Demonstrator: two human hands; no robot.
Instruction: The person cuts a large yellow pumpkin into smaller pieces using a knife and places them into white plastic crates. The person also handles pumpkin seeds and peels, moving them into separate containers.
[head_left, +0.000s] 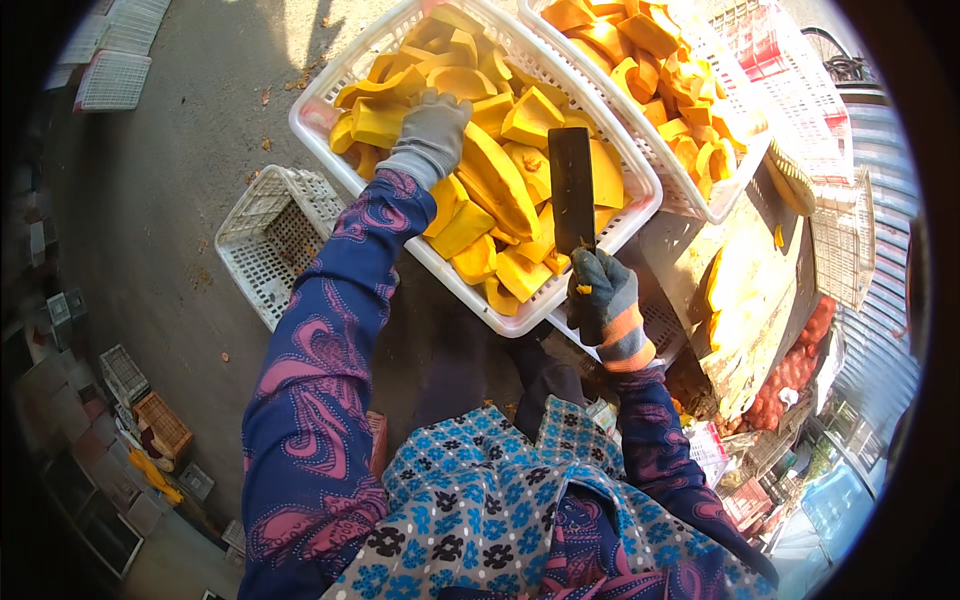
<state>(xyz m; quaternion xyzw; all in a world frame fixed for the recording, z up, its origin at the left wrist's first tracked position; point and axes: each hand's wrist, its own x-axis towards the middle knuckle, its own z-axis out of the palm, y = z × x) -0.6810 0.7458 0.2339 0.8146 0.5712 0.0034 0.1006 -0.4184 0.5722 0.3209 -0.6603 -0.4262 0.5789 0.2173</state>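
Note:
My left hand (435, 129), in a grey glove, rests on the cut pumpkin pieces (495, 180) that fill a white plastic basket (480, 309). Its fingers curl down among the pieces; whether they grip one is hidden. The yellow chunks vary in size, and one long curved wedge lies just to the right of that hand. In a dark glove with an orange-striped cuff, my right hand (606, 300) holds a cleaver (571, 187) by its handle. The wide dark blade points away from me over the basket's right side. A scrap of pumpkin clings to the glove.
A second white basket (716, 212) with deeper orange chunks stands at the upper right. On a sunlit board (757, 277) lie yellow pieces, beside a red mesh sack (795, 371). A smaller white crate (247, 240) sits on the ground at left. Stacked crates (112, 79) stand farther off.

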